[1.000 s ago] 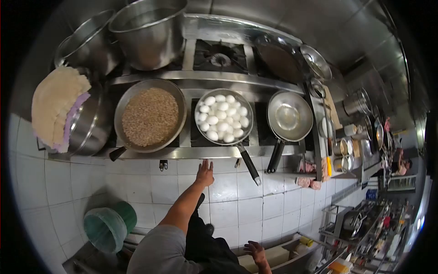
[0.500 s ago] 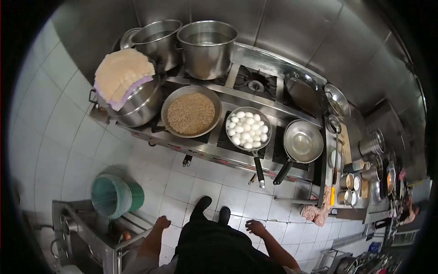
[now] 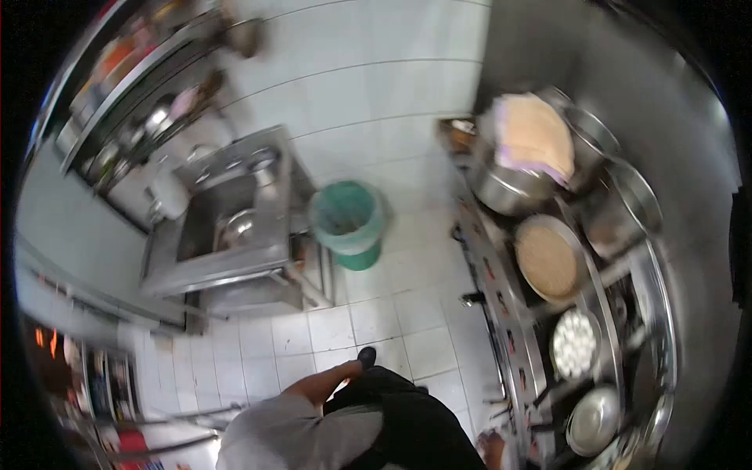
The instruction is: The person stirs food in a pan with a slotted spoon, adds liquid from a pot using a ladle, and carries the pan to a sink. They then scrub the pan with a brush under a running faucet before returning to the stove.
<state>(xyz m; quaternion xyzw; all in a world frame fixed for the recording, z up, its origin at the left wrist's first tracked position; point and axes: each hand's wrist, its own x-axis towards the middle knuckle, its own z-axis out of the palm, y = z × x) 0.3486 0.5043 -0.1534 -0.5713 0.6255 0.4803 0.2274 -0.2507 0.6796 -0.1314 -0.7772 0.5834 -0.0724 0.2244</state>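
Observation:
My left hand [image 3: 345, 373] hangs in front of my body above the tiled floor, close to my black shoe [image 3: 366, 357] in the picture. Blur hides its fingers, and I see nothing in it. At the bottom edge, my right hand [image 3: 492, 450] is low beside the stove front [image 3: 501, 329]; its fingers are too smeared to read. On the stove stand a pan of brown grainy food [image 3: 546, 260], a pan of white eggs [image 3: 574, 345] and a bare metal pan [image 3: 593, 421]. A folded cloth [image 3: 536, 135] covers part of a large pot [image 3: 509, 190].
A steel sink [image 3: 168, 270] stands on the left, with a green bin [image 3: 359, 257] beside it, lined with a bag. Above the sink runs a loaded wall shelf [image 3: 145, 70]. Tall pots [image 3: 627, 207] line the stove's back. White floor tiles [image 3: 415, 274] lie between sink and stove.
My view has swung left: the sink and shelf have come in, and the stove has shifted to the right side. My right hand has moved to the bottom edge, beside the stove.

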